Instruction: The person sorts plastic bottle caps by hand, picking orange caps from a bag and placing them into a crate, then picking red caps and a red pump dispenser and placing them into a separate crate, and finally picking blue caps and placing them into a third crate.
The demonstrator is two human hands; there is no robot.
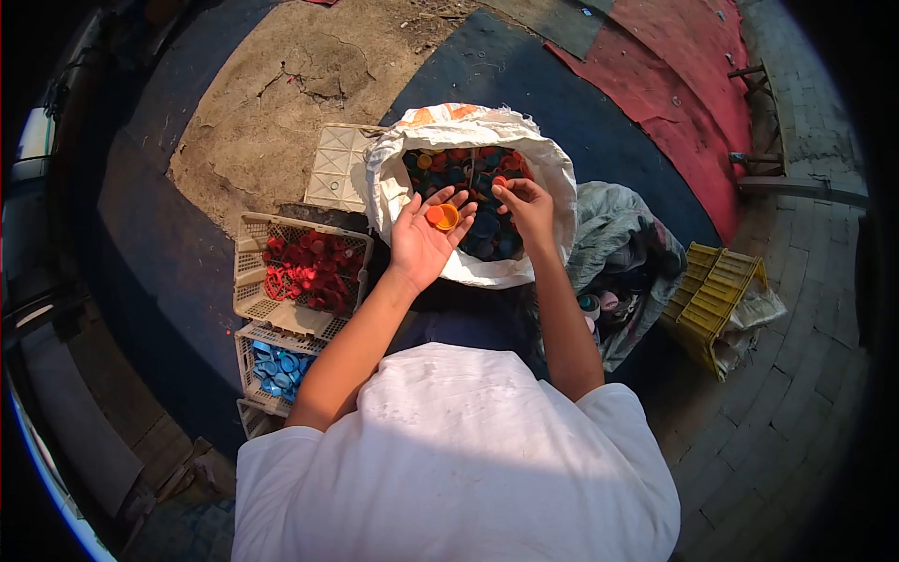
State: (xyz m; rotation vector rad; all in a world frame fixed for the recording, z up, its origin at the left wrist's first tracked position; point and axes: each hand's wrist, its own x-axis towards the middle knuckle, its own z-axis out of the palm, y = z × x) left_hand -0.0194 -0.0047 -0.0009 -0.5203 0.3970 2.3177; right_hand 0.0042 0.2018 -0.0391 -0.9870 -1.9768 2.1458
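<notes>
A white sack (393, 178) stands open in front of me, filled with several mixed blue, red and orange bottle caps (487, 229). My left hand (421, 239) is palm up over the sack's near rim, with orange caps (442, 216) lying in it. My right hand (526, 206) hovers over the sack's contents, fingers curled, pinching a small red cap (499, 182) at its fingertips.
A beige crate of red caps (309, 262) sits to the left, with a crate of blue caps (276, 361) nearer me. A flat lattice lid (339, 167) lies beyond them. A grey bag (623, 244) and a yellow crate (716, 300) lie on the right.
</notes>
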